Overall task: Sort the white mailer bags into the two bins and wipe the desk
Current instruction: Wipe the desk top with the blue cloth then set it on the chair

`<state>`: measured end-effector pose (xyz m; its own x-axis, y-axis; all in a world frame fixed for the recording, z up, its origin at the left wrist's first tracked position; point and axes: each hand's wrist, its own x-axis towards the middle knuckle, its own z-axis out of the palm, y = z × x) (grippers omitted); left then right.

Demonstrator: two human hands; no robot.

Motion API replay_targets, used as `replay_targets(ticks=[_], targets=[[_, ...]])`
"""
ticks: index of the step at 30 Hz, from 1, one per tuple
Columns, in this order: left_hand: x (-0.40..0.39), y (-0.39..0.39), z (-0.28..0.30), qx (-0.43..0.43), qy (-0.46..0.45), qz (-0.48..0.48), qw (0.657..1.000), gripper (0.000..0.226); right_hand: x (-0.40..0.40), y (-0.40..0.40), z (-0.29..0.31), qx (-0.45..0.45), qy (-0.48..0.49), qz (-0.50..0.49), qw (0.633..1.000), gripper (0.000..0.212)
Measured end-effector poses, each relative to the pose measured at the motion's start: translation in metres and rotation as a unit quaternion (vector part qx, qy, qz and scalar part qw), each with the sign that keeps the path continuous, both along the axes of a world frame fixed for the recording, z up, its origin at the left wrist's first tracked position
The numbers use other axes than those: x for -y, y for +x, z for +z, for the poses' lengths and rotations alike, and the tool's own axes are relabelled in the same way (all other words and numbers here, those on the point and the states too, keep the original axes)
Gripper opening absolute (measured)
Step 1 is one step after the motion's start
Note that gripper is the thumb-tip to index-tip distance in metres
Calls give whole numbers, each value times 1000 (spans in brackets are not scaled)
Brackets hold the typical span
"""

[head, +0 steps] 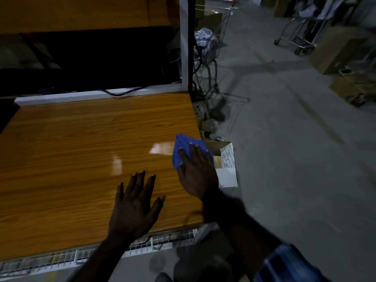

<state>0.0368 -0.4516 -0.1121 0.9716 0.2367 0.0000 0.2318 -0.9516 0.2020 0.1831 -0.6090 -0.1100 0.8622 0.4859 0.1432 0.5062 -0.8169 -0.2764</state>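
Head view: right hand (196, 171) presses flat on the blue cloth (184, 148) at the desk (71, 149) right edge; left hand (135, 204) spread, empty; no mailer bags visible; overshooting could drop the cloth into the box (227, 159) below.

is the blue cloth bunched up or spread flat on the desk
Bunched. The blue cloth sits crumpled under the right hand, pressed flat-palmed near the desk's right edge.

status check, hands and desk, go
Right hand flat on blue cloth at desk's right edge. Left hand open, fingers spread over desk. No mailer bags on desk; nothing blocking.
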Motion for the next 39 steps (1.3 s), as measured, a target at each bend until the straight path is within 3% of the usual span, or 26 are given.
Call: replay_targets(ticks=[4, 10, 17, 25, 33, 39], targets=[[0, 1, 0, -1, -10, -2, 1000, 73, 3, -21, -5, 6, 10, 1, 1000, 58], [7, 3, -1, -2, -18, 23, 1000, 72, 36, -71, -18, 45, 103, 76, 991, 54], [31, 15, 3, 8, -24, 111, 994, 66, 6, 20, -8, 6, 5, 103, 995, 56], [59, 28, 4, 17, -18, 189, 982, 72, 49, -9, 6, 12, 16, 280, 960, 57], [60, 31, 5, 7, -7, 205, 979, 62, -15, 74, -4, -8, -35, 174, 984, 62], [43, 36, 1, 13, -16, 168, 986, 62, 25, 24, -3, 25, 5, 261, 965, 58]])
